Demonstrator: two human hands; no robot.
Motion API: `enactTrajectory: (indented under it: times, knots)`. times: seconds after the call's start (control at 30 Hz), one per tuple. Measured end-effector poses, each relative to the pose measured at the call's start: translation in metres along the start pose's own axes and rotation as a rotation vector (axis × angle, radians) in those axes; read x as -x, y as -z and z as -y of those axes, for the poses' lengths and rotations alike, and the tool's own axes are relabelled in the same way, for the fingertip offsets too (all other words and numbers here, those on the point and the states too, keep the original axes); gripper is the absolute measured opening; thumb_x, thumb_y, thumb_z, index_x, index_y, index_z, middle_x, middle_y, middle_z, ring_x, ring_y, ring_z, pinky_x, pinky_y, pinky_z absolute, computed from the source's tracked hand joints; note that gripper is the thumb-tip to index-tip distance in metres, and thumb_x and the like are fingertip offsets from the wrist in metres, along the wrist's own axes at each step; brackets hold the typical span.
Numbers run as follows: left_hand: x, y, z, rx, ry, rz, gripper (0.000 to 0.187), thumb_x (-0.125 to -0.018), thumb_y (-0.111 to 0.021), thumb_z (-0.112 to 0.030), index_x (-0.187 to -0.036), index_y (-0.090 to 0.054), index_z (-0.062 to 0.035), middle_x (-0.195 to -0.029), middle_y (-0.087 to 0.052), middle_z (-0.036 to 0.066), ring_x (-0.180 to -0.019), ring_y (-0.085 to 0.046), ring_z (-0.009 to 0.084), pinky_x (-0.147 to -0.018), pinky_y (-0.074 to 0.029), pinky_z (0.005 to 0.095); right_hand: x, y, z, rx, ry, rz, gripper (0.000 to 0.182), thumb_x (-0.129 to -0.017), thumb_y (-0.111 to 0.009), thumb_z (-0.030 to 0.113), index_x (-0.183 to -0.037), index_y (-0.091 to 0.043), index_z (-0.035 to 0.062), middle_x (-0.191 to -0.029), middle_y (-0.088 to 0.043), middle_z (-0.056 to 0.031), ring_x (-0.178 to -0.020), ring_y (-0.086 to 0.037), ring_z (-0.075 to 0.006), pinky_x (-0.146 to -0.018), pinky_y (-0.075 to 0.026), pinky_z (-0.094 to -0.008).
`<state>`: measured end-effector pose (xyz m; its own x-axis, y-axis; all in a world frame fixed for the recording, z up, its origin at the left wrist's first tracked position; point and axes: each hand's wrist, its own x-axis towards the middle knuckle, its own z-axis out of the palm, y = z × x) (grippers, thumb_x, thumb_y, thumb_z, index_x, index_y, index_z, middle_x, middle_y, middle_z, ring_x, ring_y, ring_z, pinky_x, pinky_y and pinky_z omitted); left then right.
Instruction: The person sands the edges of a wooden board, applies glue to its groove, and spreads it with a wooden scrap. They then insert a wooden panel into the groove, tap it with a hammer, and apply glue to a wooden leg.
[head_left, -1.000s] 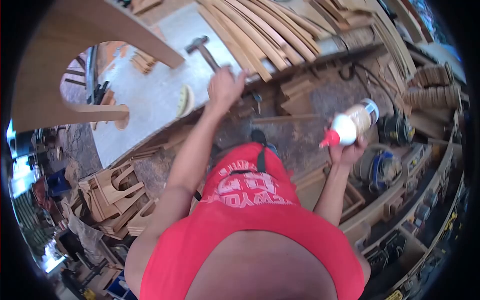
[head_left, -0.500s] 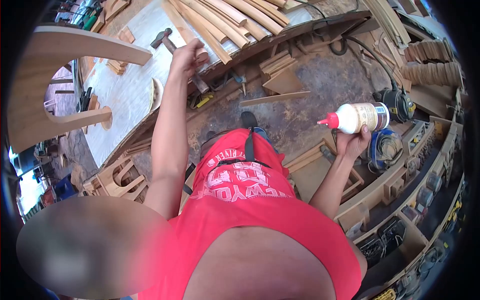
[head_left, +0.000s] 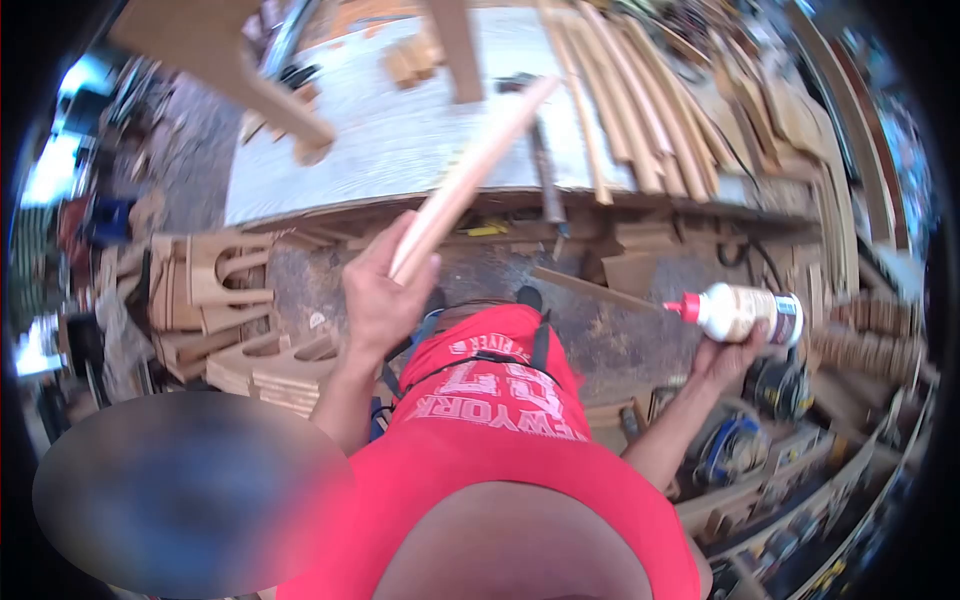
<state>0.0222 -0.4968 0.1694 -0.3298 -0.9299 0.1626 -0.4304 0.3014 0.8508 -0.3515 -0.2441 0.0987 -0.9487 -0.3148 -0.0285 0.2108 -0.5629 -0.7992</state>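
My left hand is closed around the lower end of a pale wooden strip, which tilts up and away over the workbench. My right hand grips a white glue bottle with a red nozzle, held sideways with its tip pointing left. Behind the strip a hammer lies on the bench, its handle reaching past the front edge. More wooden strips lie side by side to the hammer's right.
Curved wooden furniture parts stand over the bench's left side, near small wood blocks. Cut wooden pieces are stacked at left. At right are a black-and-yellow power tool, a blue one and shelves.
My left hand has drawn back from the bench towards my body, lifting the wooden strip off it. The glue bottle stays in my right hand. The view has turned.
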Motion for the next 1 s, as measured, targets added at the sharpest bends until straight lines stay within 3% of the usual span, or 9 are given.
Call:
enactTrajectory:
  times: [0.07,0.17,0.3,0.43,0.5,0.6,0.7,0.9,1.0]
  knots:
    - [0.002,0.038,-0.022,0.018,-0.104,0.001,0.047,-0.082,-0.079,0.0,-0.128,-0.067,0.0014,-0.116,-0.074,0.012,-0.101,-0.069,0.0118,-0.088,-0.056,0.0271,0.008,-0.036,-0.008,0.004,-0.017,0.047,0.065,-0.094,-0.069,0.037,-0.144,-0.048,0.0034,-0.134,-0.062,-0.0137,-0.125,-0.06,-0.0317,-0.109,-0.049,-0.05]
    - [0.007,0.089,-0.041,0.066,-0.15,0.066,0.045,-0.079,-0.082,-0.002,-0.122,-0.068,0.0012,-0.119,-0.074,0.018,-0.106,-0.073,0.0213,-0.091,-0.058,0.0314,0.026,-0.077,-0.018,-0.023,-0.034,0.121,0.064,-0.094,-0.068,0.036,-0.143,-0.048,0.0014,-0.133,-0.062,-0.0161,-0.123,-0.062,-0.033,-0.109,-0.049,-0.0503]
    - [0.003,0.163,-0.036,0.075,-0.298,0.13,0.044,-0.076,-0.083,-0.003,-0.117,-0.068,0.0005,-0.118,-0.073,0.021,-0.103,-0.075,0.0304,-0.086,-0.061,0.0356,0.074,-0.138,-0.042,0.019,-0.013,0.28,0.065,-0.093,-0.068,0.037,-0.143,-0.047,0.0013,-0.131,-0.062,-0.016,-0.121,-0.062,-0.0328,-0.107,-0.05,-0.0496]
    - [-0.012,0.225,-0.011,0.054,-0.402,0.167,0.044,-0.076,-0.084,-0.005,-0.117,-0.067,0.0007,-0.118,-0.071,0.024,-0.1,-0.075,0.0349,-0.081,-0.063,0.037,0.128,-0.186,-0.061,0.109,0.034,0.2,0.068,-0.091,-0.069,0.045,-0.139,-0.048,0.0012,-0.12,-0.065,-0.0166,-0.11,-0.066,-0.0299,-0.096,-0.055,-0.0449]
    - [-0.023,0.245,0.005,0.043,-0.408,0.152,0.043,-0.076,-0.083,-0.004,-0.116,-0.067,0.0006,-0.119,-0.071,0.024,-0.101,-0.075,0.035,-0.08,-0.063,0.0373,0.155,-0.2,-0.066,0.141,0.051,0.19,0.071,-0.089,-0.073,0.043,-0.14,-0.049,0.0009,-0.126,-0.064,-0.0166,-0.115,-0.065,-0.0313,-0.104,-0.052,-0.0469]
    - [-0.032,0.251,0.034,-0.011,-0.331,0.154,0.043,-0.076,-0.082,-0.002,-0.117,-0.067,-0.0002,-0.12,-0.071,0.023,-0.104,-0.074,0.0349,-0.08,-0.063,0.0375,0.178,-0.213,-0.071,0.187,0.054,0.168,0.07,-0.092,-0.069,0.043,-0.143,-0.047,0.0002,-0.13,-0.063,-0.017,-0.119,-0.064,-0.0325,-0.106,-0.05,-0.0472]
    - [-0.041,0.235,0.06,-0.016,-0.393,0.149,0.042,-0.078,-0.081,-0.004,-0.118,-0.066,-0.001,-0.121,-0.071,0.022,-0.104,-0.074,0.0346,-0.082,-0.062,0.0376,0.194,-0.23,-0.085,0.184,-0.024,0.089,0.072,-0.093,-0.069,0.045,-0.145,-0.046,0.0008,-0.132,-0.062,-0.0173,-0.121,-0.063,-0.0312,-0.107,-0.05,-0.0473]
    - [-0.04,0.198,0.078,-0.016,-0.324,0.201,0.051,-0.082,-0.08,-0.006,-0.128,-0.06,0.0007,-0.124,-0.07,0.021,-0.106,-0.073,0.0342,-0.087,-0.059,0.0372,0.199,-0.296,-0.121,0.2,-0.077,0.388,0.08,-0.09,-0.069,0.052,-0.145,-0.044,-0.0011,-0.134,-0.06,-0.0223,-0.121,-0.063,-0.0333,-0.107,-0.05,-0.0472]
    - [-0.035,0.181,0.084,0.04,-0.242,0.212,0.053,-0.083,-0.079,-0.004,-0.132,-0.059,0.002,-0.124,-0.069,0.022,-0.107,-0.072,0.0343,-0.088,-0.059,0.0381,0.196,-0.325,-0.137,0.192,-0.031,0.399,0.069,-0.095,-0.065,0.043,-0.14,-0.048,-0.0053,-0.126,-0.065,-0.0212,-0.115,-0.066,-0.0329,-0.104,-0.052,-0.0459]
